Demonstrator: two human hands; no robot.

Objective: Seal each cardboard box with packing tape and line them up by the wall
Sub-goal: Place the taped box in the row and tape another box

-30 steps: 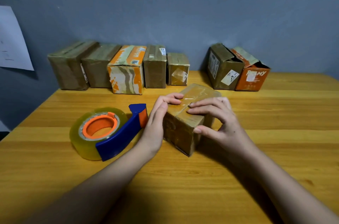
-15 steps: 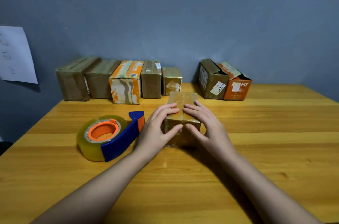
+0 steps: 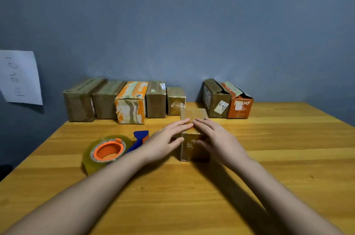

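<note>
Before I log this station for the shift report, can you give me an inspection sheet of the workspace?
Surface: wooden table, against the wall.
Job's things: small box under both hands; five boxes in a row by the wall, two more to their right; tape dispenser left of the small box.
Clutter: nothing seen.
Hands: left hand and right hand press flat on the small box.
Cables: nothing seen.
Surroundings: blue-grey wall; paper sheet on it.

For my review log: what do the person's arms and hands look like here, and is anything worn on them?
Both forearms are bare as far as the frame shows, with no sleeves in view. The left hand and right hand carry no gloves, and no rings, watch or bracelets can be seen. Nails look short and unpainted.
</note>
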